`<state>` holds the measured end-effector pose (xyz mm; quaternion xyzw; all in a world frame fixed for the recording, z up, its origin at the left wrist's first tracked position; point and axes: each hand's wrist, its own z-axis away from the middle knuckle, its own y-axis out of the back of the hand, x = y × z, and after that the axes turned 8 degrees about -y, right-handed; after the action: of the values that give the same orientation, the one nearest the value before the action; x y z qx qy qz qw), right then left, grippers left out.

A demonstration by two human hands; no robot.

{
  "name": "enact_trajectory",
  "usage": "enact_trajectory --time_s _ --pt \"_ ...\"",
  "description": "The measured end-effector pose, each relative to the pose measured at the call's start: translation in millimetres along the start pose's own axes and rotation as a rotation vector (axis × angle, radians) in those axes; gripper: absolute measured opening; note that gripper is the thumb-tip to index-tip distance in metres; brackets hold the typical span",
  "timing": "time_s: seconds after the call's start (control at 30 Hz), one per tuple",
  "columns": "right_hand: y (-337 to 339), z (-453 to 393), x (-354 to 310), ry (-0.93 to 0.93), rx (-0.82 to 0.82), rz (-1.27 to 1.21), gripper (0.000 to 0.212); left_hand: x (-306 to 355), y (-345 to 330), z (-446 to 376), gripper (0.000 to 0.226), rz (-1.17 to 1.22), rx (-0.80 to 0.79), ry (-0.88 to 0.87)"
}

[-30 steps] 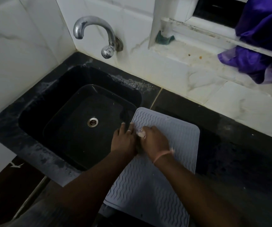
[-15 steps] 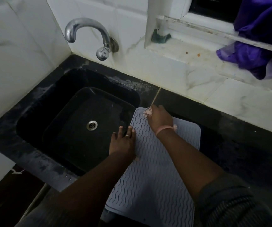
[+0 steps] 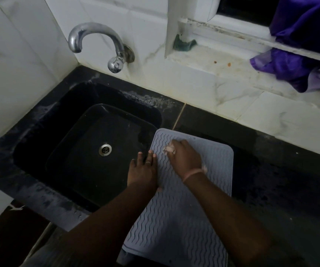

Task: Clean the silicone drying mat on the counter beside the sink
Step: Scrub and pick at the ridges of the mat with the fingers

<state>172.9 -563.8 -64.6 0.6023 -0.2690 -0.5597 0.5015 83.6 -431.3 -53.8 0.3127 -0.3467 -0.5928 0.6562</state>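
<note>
Grey mat [image 3: 178,212], left hand [image 3: 142,170] flat on its edge, right hand [image 3: 184,157] curled, seemingly gripping a pale scrubber [image 3: 169,149]

Dim, underexposed view; pale wall tiles [image 3: 20,54] catch light, edges bend wide-angle, detail soft.

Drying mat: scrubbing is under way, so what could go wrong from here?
The drying mat overhangs the counter's front edge, so hard strokes might drag it off. The left hand steadies only the mat's sink-side edge, so the far side may creep. Suds around the right hand could make the mat slippery.
</note>
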Motion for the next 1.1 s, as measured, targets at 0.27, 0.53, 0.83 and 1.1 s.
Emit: enact_trajectory --time_s 0.27,0.53,0.83,1.1 --pt "22 -67 -9 -0.091 0.007 0.026 0.035 -2 4 -1 0.118 -0.003 -0.009 -0.01" --pt "14 -46 -6 -0.002 0.041 0.039 0.036 -1 2 -3 0.121 -0.011 -0.011 0.0" --pt "0 8 -19 0.146 -0.064 0.053 0.036 -1 -2 -3 0.119 -0.021 0.005 0.001" --pt "1 -43 -18 0.12 0.022 0.076 0.032 -2 1 -3 0.121 0.005 -0.016 -0.005"
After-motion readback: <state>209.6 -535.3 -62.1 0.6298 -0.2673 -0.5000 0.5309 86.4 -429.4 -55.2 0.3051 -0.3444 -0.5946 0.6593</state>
